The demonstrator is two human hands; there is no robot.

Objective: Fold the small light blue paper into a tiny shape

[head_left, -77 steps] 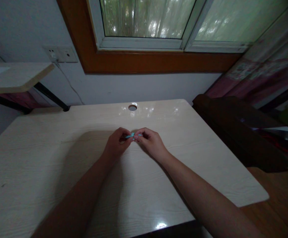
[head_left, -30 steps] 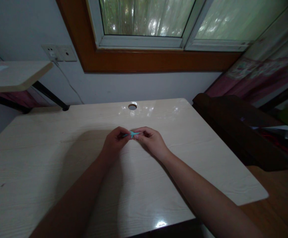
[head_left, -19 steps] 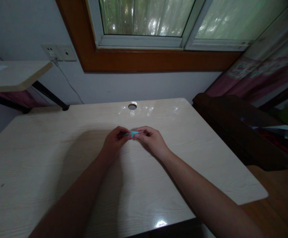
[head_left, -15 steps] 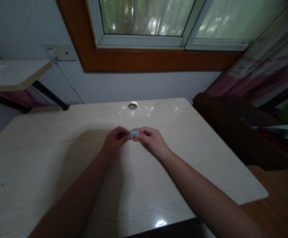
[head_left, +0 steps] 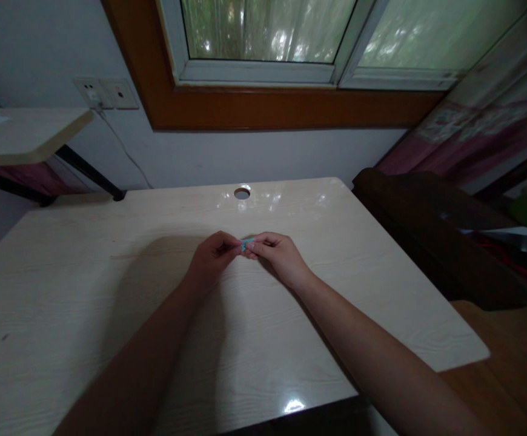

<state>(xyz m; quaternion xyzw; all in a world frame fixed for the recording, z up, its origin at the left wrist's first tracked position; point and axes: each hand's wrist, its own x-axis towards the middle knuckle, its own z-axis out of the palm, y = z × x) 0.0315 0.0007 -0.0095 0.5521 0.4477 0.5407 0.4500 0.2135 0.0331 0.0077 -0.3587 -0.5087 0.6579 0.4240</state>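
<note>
1. Small turquoise piece [head_left: 244,244] sits btwn the two sets of fingertips, mid-tabletop [head_left: 372,303]. Mostly covered by fingers, so exact shape & material = can't tell.
2. Held from both sides at once, prob. b/c it's tiny & light: one hand steadies, the other can press or turn. Which does which isn't clear.
3. Fingertip pinch rather than full grip, prob. to keep force fine & leave a bit of the piece in sight.
4. Spot is out in front, well apart from the shelf [head_left: 27,133] on the left & short of the round hole [head_left: 242,193] near the back edge; likely picked for elbow room & a straight look down.
5. L hand [head_left: 213,254]: thumb & index closed to a pinch at the piece's left side, knuckles up, wrist bent inward.
6. R hand [head_left: 279,254]: thumb & fingers pinched on the right side, thumb nearest the viewer, other fingers curled under.
7. Forearms come in from lower L & lower R, meeting in a V. Whether fingers rest on the tabletop or hang just above: can't tell.
</note>
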